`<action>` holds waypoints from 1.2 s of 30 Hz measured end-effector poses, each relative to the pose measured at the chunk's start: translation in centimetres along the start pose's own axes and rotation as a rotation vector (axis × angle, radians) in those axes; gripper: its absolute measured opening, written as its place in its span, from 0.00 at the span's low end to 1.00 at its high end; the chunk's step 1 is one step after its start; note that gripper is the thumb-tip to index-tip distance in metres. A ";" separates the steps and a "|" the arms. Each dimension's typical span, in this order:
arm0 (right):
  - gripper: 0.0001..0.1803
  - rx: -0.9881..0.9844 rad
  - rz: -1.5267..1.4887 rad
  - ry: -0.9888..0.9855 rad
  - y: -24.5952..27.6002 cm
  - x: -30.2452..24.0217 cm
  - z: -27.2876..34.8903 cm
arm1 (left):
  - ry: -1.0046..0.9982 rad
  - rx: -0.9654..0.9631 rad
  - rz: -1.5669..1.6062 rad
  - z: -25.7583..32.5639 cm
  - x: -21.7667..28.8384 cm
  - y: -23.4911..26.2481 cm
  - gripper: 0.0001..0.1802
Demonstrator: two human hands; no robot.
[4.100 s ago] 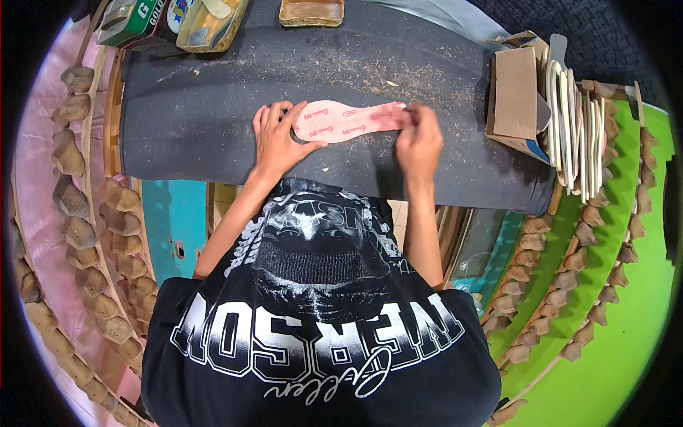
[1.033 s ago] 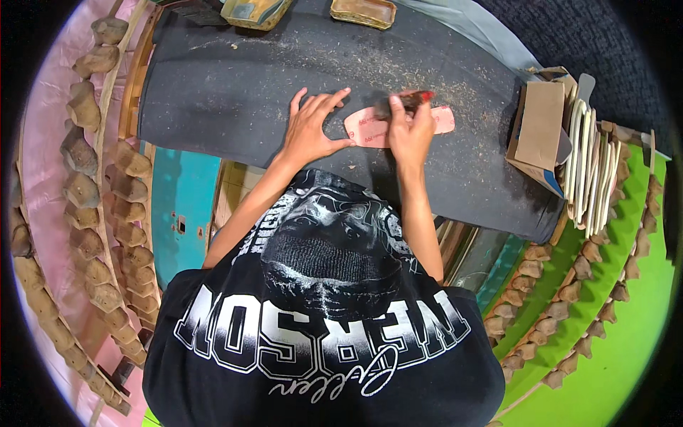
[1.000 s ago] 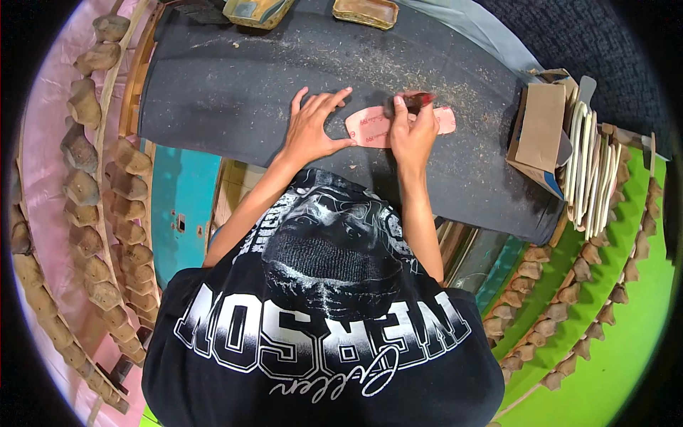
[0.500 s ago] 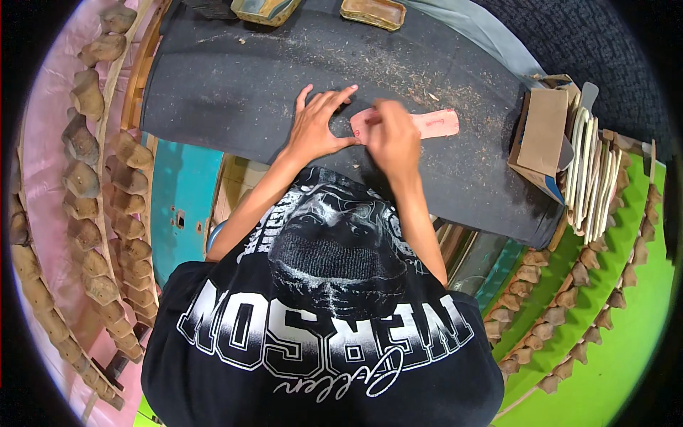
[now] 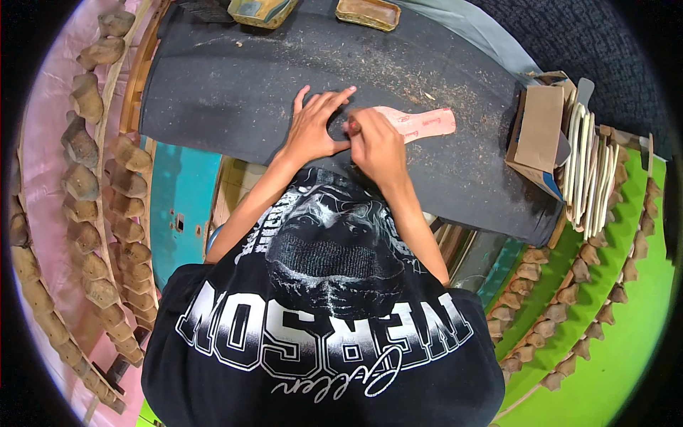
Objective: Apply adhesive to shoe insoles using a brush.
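On the dark work mat (image 5: 213, 92), the right hand (image 5: 377, 146) is curled around a small tool on the pink insole (image 5: 420, 122), which stretches toward three o'clock, while the left hand (image 5: 313, 128) lies open at nine o'clock.

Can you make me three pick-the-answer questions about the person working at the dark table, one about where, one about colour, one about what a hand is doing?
1. Where does the cardboard box sit?
A. on the right end of the dark table
B. on the left end
C. on the floor

2. What colour is the insole?
A. blue
B. pink
C. black

3. How is the left hand?
A. closed in a fist
B. holding a cup
C. spread flat, fingers open

Answers:
1. A, the box stands at the table's right end beside a stack of pale insoles.
2. B, the flat shoe-shaped piece is pink.
3. C, its fingers splay on the table, next to the right hand that rests on the insole's end.
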State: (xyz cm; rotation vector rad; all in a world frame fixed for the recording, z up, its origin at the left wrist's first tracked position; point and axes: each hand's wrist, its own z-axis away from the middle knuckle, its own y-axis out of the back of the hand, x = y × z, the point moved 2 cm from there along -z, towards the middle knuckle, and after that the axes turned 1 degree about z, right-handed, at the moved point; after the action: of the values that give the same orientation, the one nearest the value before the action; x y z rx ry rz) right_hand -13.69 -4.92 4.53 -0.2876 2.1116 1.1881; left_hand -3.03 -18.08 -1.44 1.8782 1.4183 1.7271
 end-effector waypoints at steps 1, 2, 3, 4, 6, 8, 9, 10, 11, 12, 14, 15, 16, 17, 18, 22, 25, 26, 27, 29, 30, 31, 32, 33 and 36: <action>0.07 -0.033 -0.061 -0.041 -0.2 -0.3 -0.1 | -0.004 -0.001 0.003 0.0 -0.1 -0.1 0.64; 0.07 -0.035 -0.062 -0.038 0.0 -0.2 -0.2 | 0.020 -0.019 0.028 0.1 -0.1 0.0 0.64; 0.05 0.034 -0.113 -0.156 0.5 0.4 -0.3 | 0.045 -0.036 0.054 0.1 -0.1 0.1 0.64; 0.05 0.101 -0.165 -0.275 1.1 1.1 -0.3 | 0.047 -0.034 0.052 0.1 0.0 0.2 0.64; 0.06 0.227 -0.178 -0.377 1.9 2.1 -0.1 | 0.035 -0.050 0.065 0.1 0.1 0.1 0.65; 0.05 0.259 0.021 -0.268 2.2 2.4 -0.2 | 0.031 -0.057 0.049 -0.2 0.2 0.1 0.64; 0.05 0.260 0.021 -0.270 2.0 2.1 0.2 | 0.022 -0.067 0.037 -0.2 0.2 0.1 0.62; 0.05 0.152 0.049 -0.126 1.6 1.4 0.6 | 0.021 -0.069 0.038 0.0 0.2 0.2 0.62; 0.06 0.048 0.081 0.017 1.3 0.4 0.5 | 0.005 -0.048 0.046 0.1 0.3 0.4 0.58; 0.05 0.002 0.082 0.042 0.7 0.6 0.8 | -0.011 -0.028 0.055 0.1 0.3 0.5 0.53; 0.05 0.026 -0.144 -0.132 0.6 0.3 1.1 | 0.013 -0.020 0.087 0.2 -0.3 0.2 0.51; 0.06 0.044 -0.376 -0.303 0.6 0.4 1.2 | 0.044 -0.009 0.115 0.3 -0.6 0.0 0.50; 0.08 0.058 -0.257 -0.332 1.1 1.0 1.4 | 0.080 0.025 0.134 0.4 -0.8 -0.4 0.38; 0.09 0.083 -0.245 -0.387 1.2 3.1 2.2 | 0.080 0.024 0.133 0.3 -0.9 -0.6 0.38; 0.10 0.194 -0.299 -0.412 1.6 3.6 2.3 | 0.046 0.045 0.102 0.2 -1.1 -0.8 0.30; 0.06 0.290 -0.136 -0.259 1.5 2.7 2.6 | 0.008 0.080 0.024 0.2 -1.0 -1.1 0.10; 0.11 0.012 0.170 0.099 1.4 -0.5 2.4 | 0.010 0.029 0.016 0.2 -1.3 -1.2 0.08; 0.09 -0.012 0.071 0.050 0.9 -0.8 2.5 | 0.006 0.026 0.017 0.3 -1.3 -1.2 0.08; 0.08 -0.035 -0.029 0.001 0.7 -0.8 2.6 | 0.008 0.036 0.017 0.4 -1.4 -1.2 0.08; 0.07 0.043 -0.129 -0.214 0.9 0.3 2.7 | 0.014 0.047 0.015 0.5 -1.5 -1.2 0.07; 0.07 0.116 -0.230 -0.427 1.1 1.3 2.8 | 0.020 0.037 0.031 0.4 -1.4 -1.2 0.07; 0.09 0.174 -0.276 -0.576 1.4 2.5 3.1 | 0.025 0.027 0.047 0.4 -1.4 -1.3 0.08; 0.07 0.282 -0.210 -0.445 1.7 2.5 2.8 | 0.027 0.025 0.045 0.4 -1.4 -1.3 0.08; 0.05 0.388 -0.143 -0.313 2.0 2.3 2.5 | 0.014 0.036 0.042 0.3 -1.3 -1.3 0.08; 0.14 0.047 0.209 0.077 1.7 0.5 3.0 | 0.006 0.042 0.042 0.3 -1.3 -1.3 0.08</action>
State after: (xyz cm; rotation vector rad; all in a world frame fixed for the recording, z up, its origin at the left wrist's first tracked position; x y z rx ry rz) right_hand -13.55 -1.47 4.32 -0.0934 2.2776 1.2610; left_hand -3.21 -18.26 -3.27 1.9394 1.4384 1.7367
